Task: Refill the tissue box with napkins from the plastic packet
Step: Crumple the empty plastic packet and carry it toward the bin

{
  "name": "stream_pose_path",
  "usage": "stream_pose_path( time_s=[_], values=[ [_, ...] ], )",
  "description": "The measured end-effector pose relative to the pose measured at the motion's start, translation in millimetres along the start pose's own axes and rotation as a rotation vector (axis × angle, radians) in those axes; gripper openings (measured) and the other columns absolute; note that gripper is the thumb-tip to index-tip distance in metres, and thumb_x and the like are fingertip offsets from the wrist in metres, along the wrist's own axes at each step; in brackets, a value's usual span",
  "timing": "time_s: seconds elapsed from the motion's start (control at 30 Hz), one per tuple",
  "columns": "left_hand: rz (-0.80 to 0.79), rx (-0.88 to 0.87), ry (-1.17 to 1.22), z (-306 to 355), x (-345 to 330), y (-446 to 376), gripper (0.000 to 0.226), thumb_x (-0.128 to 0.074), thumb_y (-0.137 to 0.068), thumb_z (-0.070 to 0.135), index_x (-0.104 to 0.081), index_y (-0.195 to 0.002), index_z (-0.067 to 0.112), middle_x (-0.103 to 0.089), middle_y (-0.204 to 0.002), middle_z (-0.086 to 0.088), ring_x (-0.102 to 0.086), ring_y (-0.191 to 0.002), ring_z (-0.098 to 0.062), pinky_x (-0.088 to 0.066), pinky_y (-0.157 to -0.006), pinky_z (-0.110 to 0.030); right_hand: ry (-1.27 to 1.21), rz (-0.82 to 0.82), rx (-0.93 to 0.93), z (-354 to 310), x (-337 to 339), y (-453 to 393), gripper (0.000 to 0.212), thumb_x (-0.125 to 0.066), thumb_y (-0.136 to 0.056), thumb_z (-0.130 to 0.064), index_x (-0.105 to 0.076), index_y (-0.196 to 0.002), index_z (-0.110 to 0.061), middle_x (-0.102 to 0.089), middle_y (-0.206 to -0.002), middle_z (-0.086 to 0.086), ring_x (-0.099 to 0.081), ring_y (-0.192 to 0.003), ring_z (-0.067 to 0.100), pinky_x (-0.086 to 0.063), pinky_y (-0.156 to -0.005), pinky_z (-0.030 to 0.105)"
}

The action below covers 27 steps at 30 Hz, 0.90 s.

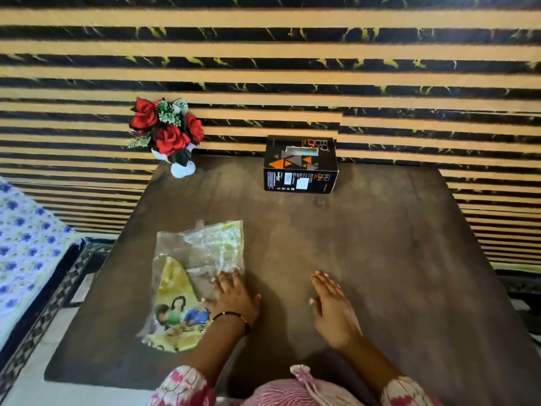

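Observation:
A black tissue box (300,164) with orange triangles and a slot on top stands at the far edge of the dark wooden table (380,259). A clear plastic packet (193,276) with yellow print and a picture lies flat at the near left. My left hand (234,294) rests on the packet's right edge, fingers spread, not gripping it. Flat on the bare table to the right of it lies my right hand (333,309), fingers together, holding nothing. I cannot make out napkins inside the packet.
A white vase of red artificial roses (169,136) stands at the table's far left corner. A striped black-and-tan wall rises behind the table. A blue-flowered bedsheet (23,244) lies to the left.

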<state>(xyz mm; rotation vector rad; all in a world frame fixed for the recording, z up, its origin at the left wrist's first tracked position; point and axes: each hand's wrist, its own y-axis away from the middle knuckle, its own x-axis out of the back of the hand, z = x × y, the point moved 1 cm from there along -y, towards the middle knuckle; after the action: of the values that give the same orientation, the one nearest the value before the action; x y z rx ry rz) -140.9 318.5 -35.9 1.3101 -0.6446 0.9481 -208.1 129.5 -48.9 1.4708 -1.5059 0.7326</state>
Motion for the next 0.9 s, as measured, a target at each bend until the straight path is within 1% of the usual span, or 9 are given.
stream_pose_path(
  time_s=[0.07,0.17,0.3,0.4,0.5,0.6,0.73,0.8,0.9],
  values=[
    [-0.063,-0.069,0.041,26,-7,10,0.082,-0.042,-0.086,0.053,0.001,-0.145,0.015,0.005,-0.155,-0.016,0.004,-0.142,-0.036,-0.013,-0.109,-0.061,-0.062,-0.001,-0.041,7,2,5,0.054,-0.039,-0.094,-0.024,-0.027,-0.145,-0.013,-0.023,-0.156,0.005,-0.018,-0.145,0.016,-0.007,-0.115,0.021],
    [-0.121,-0.262,0.159,69,-13,16,0.078,-0.039,-0.085,0.049,-0.009,-0.144,0.007,-0.011,-0.152,-0.023,-0.006,-0.141,-0.036,-0.011,-0.116,-0.046,-0.143,0.014,-0.143,16,12,7,0.056,-0.045,-0.094,-0.020,-0.025,-0.146,-0.013,-0.024,-0.156,0.005,-0.021,-0.144,0.017,-0.014,-0.116,0.024],
    [-0.105,-0.406,0.568,105,3,25,0.051,-0.046,-0.091,0.023,-0.029,-0.136,0.006,-0.030,-0.144,-0.017,-0.030,-0.133,-0.030,-0.028,-0.109,-0.031,-0.248,0.052,-0.272,26,32,7,0.057,-0.049,-0.091,-0.017,-0.030,-0.145,-0.014,-0.033,-0.152,0.006,-0.028,-0.141,0.019,-0.022,-0.115,0.028],
    [-0.035,-0.416,0.776,93,16,26,0.049,-0.049,-0.089,0.026,-0.036,-0.134,0.011,-0.035,-0.143,-0.014,-0.039,-0.128,-0.031,-0.036,-0.106,-0.034,-0.304,0.103,-0.291,27,41,10,0.051,-0.050,-0.090,-0.018,-0.040,-0.140,-0.018,-0.045,-0.145,0.004,-0.041,-0.134,0.020,-0.033,-0.110,0.029],
    [0.120,-0.350,0.577,59,20,17,0.068,-0.041,-0.078,0.051,-0.031,-0.135,0.015,-0.028,-0.145,-0.017,-0.045,-0.121,-0.039,-0.041,-0.101,-0.045,-0.288,0.092,-0.262,18,46,10,0.037,-0.051,-0.090,-0.014,-0.056,-0.127,-0.016,-0.060,-0.129,0.005,-0.055,-0.119,0.020,-0.039,-0.097,0.023],
    [0.160,-0.099,0.291,21,18,4,0.074,-0.047,-0.084,0.045,-0.016,-0.142,0.011,-0.017,-0.150,-0.020,-0.023,-0.135,-0.038,-0.026,-0.109,-0.046,-0.334,-0.008,-0.280,4,46,9,0.027,-0.054,-0.085,-0.010,-0.070,-0.105,-0.018,-0.071,-0.104,0.001,-0.065,-0.089,0.011,-0.041,-0.076,0.012],
    [0.087,0.035,0.340,2,11,9,0.076,-0.056,-0.083,0.038,-0.017,-0.139,0.004,-0.029,-0.141,-0.026,-0.032,-0.128,-0.042,-0.031,-0.104,-0.044,-0.463,-0.213,-0.337,-10,32,5,0.012,-0.059,-0.077,-0.004,-0.067,-0.084,-0.009,-0.066,-0.075,0.009,-0.060,-0.048,0.009,-0.058,-0.055,0.026],
    [0.083,-0.004,0.376,3,7,10,0.074,-0.056,-0.084,0.032,-0.016,-0.139,0.003,-0.034,-0.136,-0.026,-0.040,-0.121,-0.042,-0.036,-0.100,-0.042,-0.562,-0.269,-0.400,-16,29,1,0.017,-0.062,-0.079,-0.001,-0.065,-0.093,-0.010,-0.062,-0.076,0.004,-0.060,-0.052,0.010,-0.058,-0.053,0.028],
    [0.009,-0.076,0.532,12,5,16,0.076,-0.060,-0.083,0.026,-0.015,-0.142,0.009,-0.043,-0.130,-0.020,-0.052,-0.109,-0.037,-0.046,-0.088,-0.037,-0.764,-0.341,-0.469,-27,25,-2,0.033,-0.058,-0.086,-0.002,-0.057,-0.118,-0.006,-0.061,-0.100,0.005,-0.058,-0.063,0.011,-0.055,-0.058,0.026]
  ],
)
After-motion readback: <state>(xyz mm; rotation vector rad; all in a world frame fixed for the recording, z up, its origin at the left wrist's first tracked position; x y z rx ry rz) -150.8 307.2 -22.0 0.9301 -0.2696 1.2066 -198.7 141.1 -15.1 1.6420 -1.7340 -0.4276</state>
